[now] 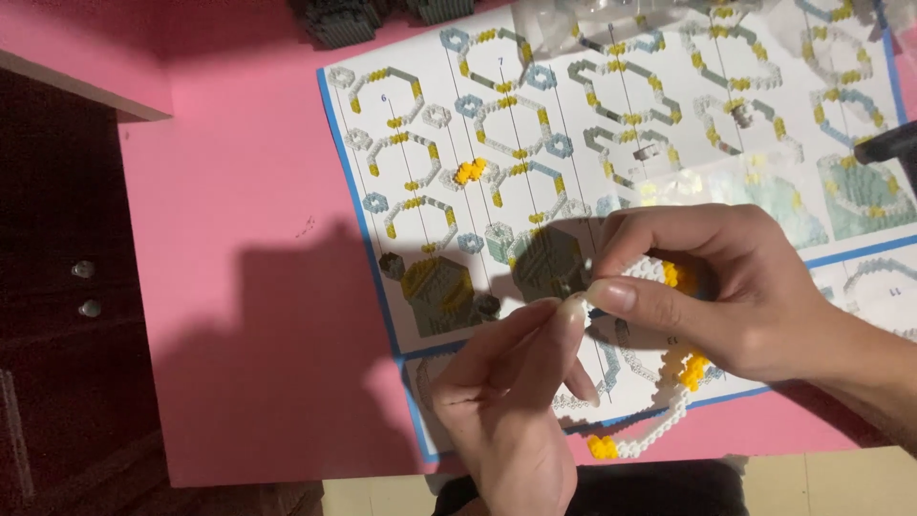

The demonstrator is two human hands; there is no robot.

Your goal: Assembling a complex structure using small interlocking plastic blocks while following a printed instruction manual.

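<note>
1. The pink desk [258,287] is seen to carry everything; broad bare room lies to the left of the work, ending at a dark cabinet [67,287] whose edge runs along the left side.
2. A large instruction sheet [535,182], blue-bordered and printed with hexagonal build steps, is spread over the right part of the desk; its lower left corner is covered by the hands, and little free room is left there toward the near desk edge.
3. The right hand [726,296] is clenched on a white-and-yellow brick chain [659,425], whose loose end trails down to the near edge of the sheet.
4. The left hand [506,401] is pinched on a tiny white piece [576,304], held against the chain at the right thumb.
5. The build is judged to be only partly done: one linked strand is assembled, while many printed steps appear unbuilt.
6. Small yellow bricks [470,172] lie loose on the sheet, well apart from the hands.
</note>
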